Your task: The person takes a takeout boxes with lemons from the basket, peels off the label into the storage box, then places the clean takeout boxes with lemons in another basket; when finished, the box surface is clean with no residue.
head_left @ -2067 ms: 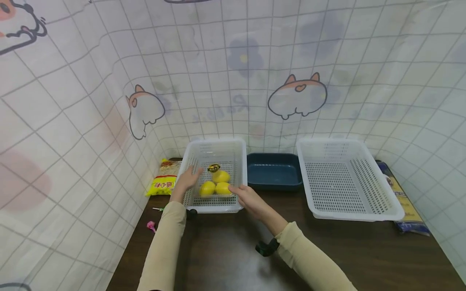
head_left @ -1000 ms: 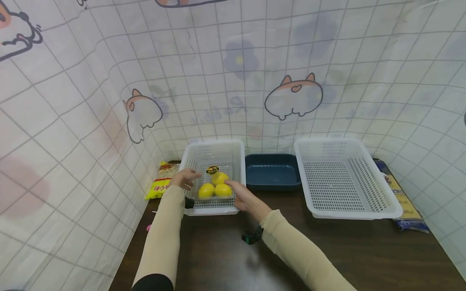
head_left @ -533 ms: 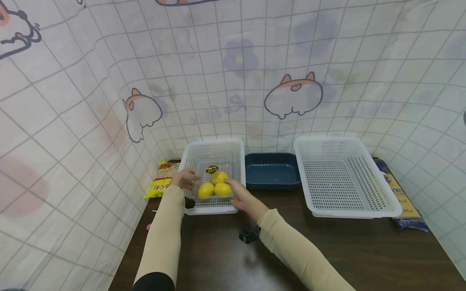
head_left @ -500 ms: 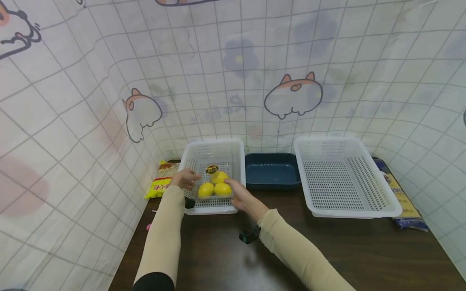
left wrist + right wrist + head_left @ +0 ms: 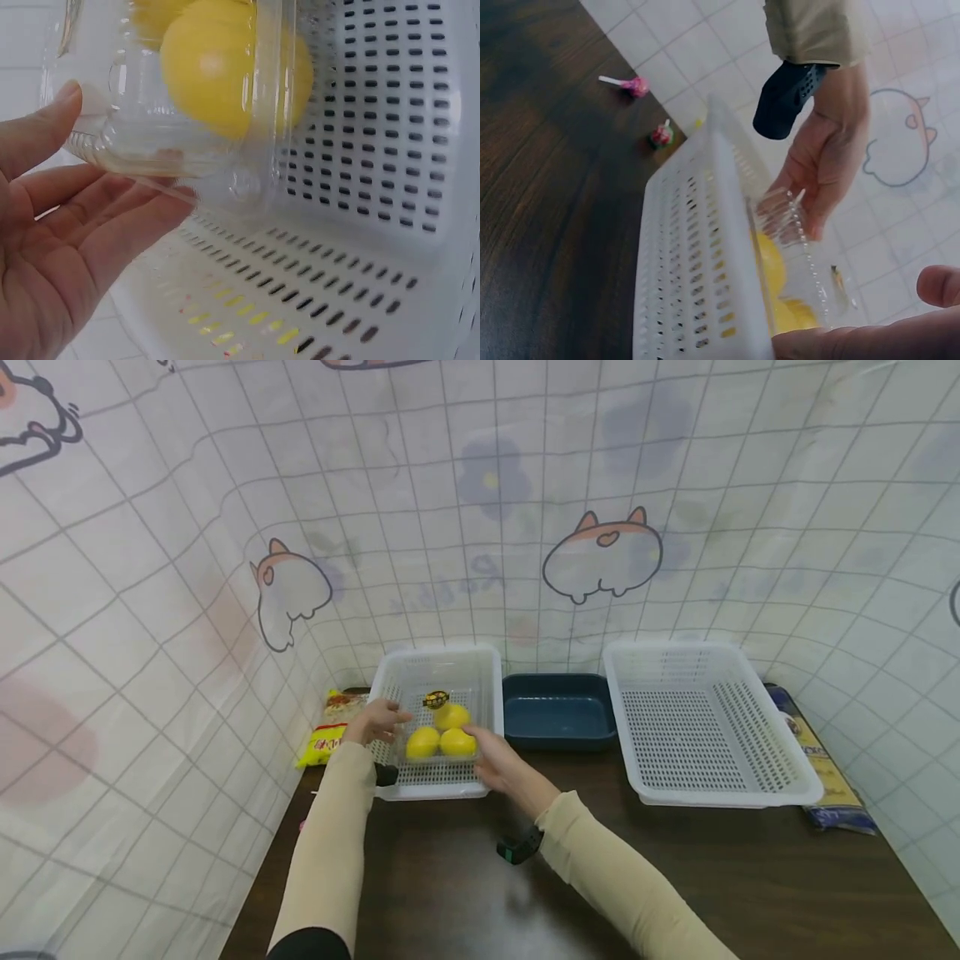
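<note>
A clear plastic box [image 5: 139,120] with a dark label on its lid holds yellow lemons [image 5: 457,742]. It sits within the left white basket [image 5: 442,792], apparently raised off the basket's floor. At the box's left side is my left hand [image 5: 377,721]; the left wrist view shows its thumb on one face and its fingers along the lower edge. My right hand [image 5: 510,770] grips the right side, thumb on top near a lemon. Its other fingers are mostly hidden in the head view.
A dark blue tray [image 5: 558,746] stands between the left basket and another white basket [image 5: 705,798]. Snack bags [image 5: 325,743] lie at the far left, and a blue-yellow bag [image 5: 832,785] at the right. Two lollipops [image 5: 636,86] lie on the dark table [image 5: 465,877].
My left hand has come in from above the basket's left side to the box's edge. Most recently, the box with the lemons has shifted slightly up and away, both hands on it.
</note>
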`<state>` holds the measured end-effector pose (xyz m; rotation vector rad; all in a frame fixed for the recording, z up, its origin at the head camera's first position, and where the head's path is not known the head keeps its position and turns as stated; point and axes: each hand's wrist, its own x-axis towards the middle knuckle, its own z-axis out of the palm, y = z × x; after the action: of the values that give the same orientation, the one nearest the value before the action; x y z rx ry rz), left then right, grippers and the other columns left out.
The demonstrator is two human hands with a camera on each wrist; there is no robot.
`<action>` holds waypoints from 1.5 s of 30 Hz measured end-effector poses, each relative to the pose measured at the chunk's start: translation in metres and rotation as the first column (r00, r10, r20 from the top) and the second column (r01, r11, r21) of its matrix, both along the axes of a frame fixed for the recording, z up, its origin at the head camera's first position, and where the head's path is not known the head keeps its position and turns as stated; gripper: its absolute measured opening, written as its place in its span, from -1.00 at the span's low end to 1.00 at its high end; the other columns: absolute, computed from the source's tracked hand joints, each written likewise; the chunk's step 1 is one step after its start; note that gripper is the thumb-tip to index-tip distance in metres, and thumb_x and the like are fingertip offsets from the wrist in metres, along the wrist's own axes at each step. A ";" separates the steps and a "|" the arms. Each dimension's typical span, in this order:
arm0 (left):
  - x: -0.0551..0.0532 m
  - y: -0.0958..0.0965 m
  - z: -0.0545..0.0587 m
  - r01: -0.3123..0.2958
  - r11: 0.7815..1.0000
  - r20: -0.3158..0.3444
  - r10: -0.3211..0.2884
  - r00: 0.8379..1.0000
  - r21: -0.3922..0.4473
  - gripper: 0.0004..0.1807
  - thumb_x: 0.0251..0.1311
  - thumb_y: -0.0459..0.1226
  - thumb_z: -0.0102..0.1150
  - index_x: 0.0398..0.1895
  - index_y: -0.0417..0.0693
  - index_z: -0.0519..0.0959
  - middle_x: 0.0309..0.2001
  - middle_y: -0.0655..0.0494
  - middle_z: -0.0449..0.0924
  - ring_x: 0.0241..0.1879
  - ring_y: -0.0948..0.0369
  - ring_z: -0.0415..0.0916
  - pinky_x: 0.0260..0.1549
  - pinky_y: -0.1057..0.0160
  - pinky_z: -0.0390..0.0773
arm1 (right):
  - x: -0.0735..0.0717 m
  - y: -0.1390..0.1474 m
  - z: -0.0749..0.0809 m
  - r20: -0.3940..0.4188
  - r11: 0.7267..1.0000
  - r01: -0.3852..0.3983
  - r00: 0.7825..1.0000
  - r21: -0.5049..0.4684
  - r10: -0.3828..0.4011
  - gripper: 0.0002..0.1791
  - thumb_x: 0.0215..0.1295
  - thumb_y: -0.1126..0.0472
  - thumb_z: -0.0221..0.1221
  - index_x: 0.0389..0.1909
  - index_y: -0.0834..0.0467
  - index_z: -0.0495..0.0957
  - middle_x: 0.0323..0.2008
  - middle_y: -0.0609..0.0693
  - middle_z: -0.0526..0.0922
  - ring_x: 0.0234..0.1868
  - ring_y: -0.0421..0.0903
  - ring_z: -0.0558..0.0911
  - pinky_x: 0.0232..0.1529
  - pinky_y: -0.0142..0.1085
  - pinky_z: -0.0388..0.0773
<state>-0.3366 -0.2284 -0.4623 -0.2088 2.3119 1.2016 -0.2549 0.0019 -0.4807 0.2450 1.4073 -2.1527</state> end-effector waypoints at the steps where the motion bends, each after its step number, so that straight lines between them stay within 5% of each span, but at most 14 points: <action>1: 0.001 0.001 0.002 0.002 1.000 -0.005 -0.002 1.000 0.003 -0.22 0.52 -0.19 -0.07 0.57 -0.36 -0.17 0.57 -0.33 -0.11 0.47 -0.22 0.18 0.38 -0.12 0.34 | 0.000 0.001 0.001 -0.010 1.000 -0.004 1.000 -0.004 0.004 -0.21 0.52 0.08 -0.08 0.58 0.27 -0.20 0.61 0.19 -0.26 0.64 0.21 -0.27 0.59 0.15 -0.31; 14: 0.009 -0.004 0.018 0.061 0.998 -0.058 -0.061 0.996 -0.006 -0.24 0.52 -0.18 -0.10 0.56 -0.38 -0.15 0.55 -0.37 -0.06 0.42 -0.23 0.26 0.30 -0.08 0.46 | 0.016 0.020 0.020 -0.083 0.995 -0.090 0.993 -0.032 0.087 -0.25 0.58 0.03 -0.14 0.57 0.29 -0.17 0.59 0.31 -0.27 0.63 0.25 -0.20 0.60 0.06 -0.22; 16: 0.011 -0.004 0.023 0.061 0.998 -0.077 -0.061 0.995 0.003 -0.24 0.52 -0.18 -0.09 0.56 -0.38 -0.14 0.55 -0.37 -0.06 0.41 -0.23 0.28 0.28 -0.08 0.48 | 0.020 0.024 0.024 -0.103 0.997 -0.082 0.991 -0.014 0.080 -0.28 0.57 0.04 -0.13 0.56 0.32 -0.08 0.34 0.38 0.32 0.45 0.13 0.36 0.57 -0.12 0.11; 17: 0.013 -0.004 0.025 0.063 0.998 -0.085 -0.062 0.994 0.009 -0.24 0.52 -0.18 -0.09 0.56 -0.38 -0.14 0.55 -0.37 -0.07 0.41 -0.23 0.27 0.28 -0.08 0.48 | 0.022 0.026 0.026 -0.112 0.997 -0.077 0.991 -0.004 0.076 -0.29 0.56 0.04 -0.11 0.54 0.33 -0.03 0.03 0.31 0.53 0.12 -0.01 0.58 0.40 -0.25 0.32; 19: 0.015 -0.003 0.029 0.063 0.998 -0.104 -0.061 0.993 0.011 -0.23 0.51 -0.16 -0.06 0.56 -0.37 -0.13 0.56 -0.35 -0.06 0.41 -0.24 0.27 0.28 -0.07 0.48 | 0.026 0.031 0.029 -0.144 0.997 -0.081 0.986 0.018 0.083 -0.35 0.56 0.04 -0.11 0.48 0.36 0.09 -0.57 0.02 0.42 -0.50 -0.24 0.35 -0.05 -0.41 0.36; 21: 0.018 -0.002 0.033 0.062 0.998 -0.119 -0.060 0.991 0.010 -0.22 0.50 -0.15 -0.04 0.56 -0.35 -0.11 0.56 -0.34 -0.04 0.41 -0.23 0.29 0.28 -0.06 0.48 | 0.030 0.034 0.032 -0.173 0.996 -0.075 0.981 0.046 0.082 -0.41 0.55 0.04 -0.10 0.38 0.38 0.21 -0.72 -0.15 -0.04 -0.59 -0.23 -0.07 -0.29 -0.35 0.12; 22: 0.020 -0.001 0.035 0.064 0.998 -0.127 -0.063 0.990 0.010 -0.22 0.50 -0.14 -0.04 0.56 -0.34 -0.11 0.56 -0.34 -0.03 0.41 -0.23 0.29 0.27 -0.06 0.49 | 0.031 0.036 0.033 -0.189 0.995 -0.079 0.978 0.054 0.088 -0.44 0.56 0.03 -0.10 0.32 0.39 0.24 -0.74 -0.17 -0.04 -0.61 -0.24 -0.07 -0.31 -0.35 0.11; 23: 0.022 -0.001 0.037 0.064 0.998 -0.134 -0.062 0.989 0.012 -0.21 0.50 -0.13 -0.03 0.57 -0.33 -0.10 0.56 -0.33 -0.03 0.40 -0.22 0.30 0.28 -0.05 0.49 | 0.033 0.038 0.035 -0.201 0.994 -0.081 0.975 0.070 0.094 -0.46 0.56 0.02 -0.10 0.26 0.40 0.26 -0.74 -0.14 -0.04 -0.61 -0.22 -0.06 -0.28 -0.42 0.21; 25: 0.027 0.000 0.040 0.067 0.998 -0.149 -0.063 0.987 0.017 -0.21 0.49 -0.11 -0.03 0.57 -0.30 -0.10 0.56 -0.32 -0.02 0.40 -0.21 0.32 0.27 -0.04 0.49 | 0.037 0.042 0.038 -0.229 0.992 -0.075 0.969 0.104 0.097 -0.42 0.56 0.01 -0.09 0.29 0.42 0.23 -0.63 -0.01 0.41 -0.57 -0.23 0.36 -0.05 -0.46 0.48; 27: 0.031 0.000 0.043 0.076 0.997 -0.167 -0.070 0.983 0.029 -0.20 0.49 -0.09 -0.03 0.57 -0.29 -0.10 0.56 -0.32 -0.02 0.39 -0.21 0.33 0.26 -0.03 0.50 | 0.040 0.046 0.041 -0.236 0.988 -0.064 0.967 0.143 0.097 -0.35 0.55 -0.03 -0.08 0.37 0.41 0.19 -0.12 0.24 0.62 -0.06 -0.04 0.68 0.37 -0.24 0.44; 29: 0.037 0.001 0.045 0.072 0.997 -0.191 -0.063 0.979 0.040 -0.20 0.49 -0.07 -0.02 0.58 -0.28 -0.08 0.55 -0.32 0.00 0.38 -0.20 0.35 0.25 -0.02 0.52 | 0.044 0.051 0.044 -0.253 0.981 -0.063 0.961 0.184 0.109 -0.27 0.56 -0.04 -0.10 0.48 0.40 0.06 0.42 0.39 0.27 0.47 0.16 0.36 0.47 0.01 0.23; 30: 0.040 0.001 0.046 0.070 0.997 -0.208 -0.060 0.976 0.041 -0.20 0.48 -0.06 -0.01 0.57 -0.28 -0.06 0.54 -0.32 0.02 0.37 -0.21 0.36 0.23 -0.01 0.53 | 0.046 0.053 0.046 -0.259 0.979 -0.061 0.959 0.192 0.111 -0.24 0.56 -0.05 -0.10 0.51 0.40 0.00 0.54 0.35 0.03 0.55 0.19 0.16 0.47 0.03 0.22; 38: 0.063 0.014 0.056 0.008 1.000 -0.303 -0.005 0.953 0.011 -0.19 0.40 0.02 0.10 0.54 -0.21 0.11 0.49 -0.26 0.21 0.29 -0.15 0.47 0.07 0.09 0.64 | 0.062 0.072 0.049 -0.361 0.938 -0.003 0.923 0.345 0.136 -0.32 0.56 -0.08 -0.10 0.41 0.39 0.22 0.41 0.31 0.34 0.44 0.22 0.40 0.34 -0.01 0.41; 45: 0.083 0.028 0.063 -0.028 0.999 -0.378 0.033 0.925 0.019 -0.19 0.27 0.06 0.24 0.48 -0.15 0.28 0.38 -0.23 0.36 0.10 -0.09 0.63 -0.07 0.14 0.70 | 0.077 0.087 0.045 -0.421 0.914 0.104 0.904 0.391 0.077 -0.34 0.50 -0.07 0.04 0.40 0.30 0.27 0.26 0.31 0.52 0.21 0.17 0.63 0.19 -0.06 0.59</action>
<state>-0.2533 -0.2005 -0.3988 -0.0056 2.6361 1.3716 -0.1784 0.0891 -0.4361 -0.0819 2.1141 -1.9756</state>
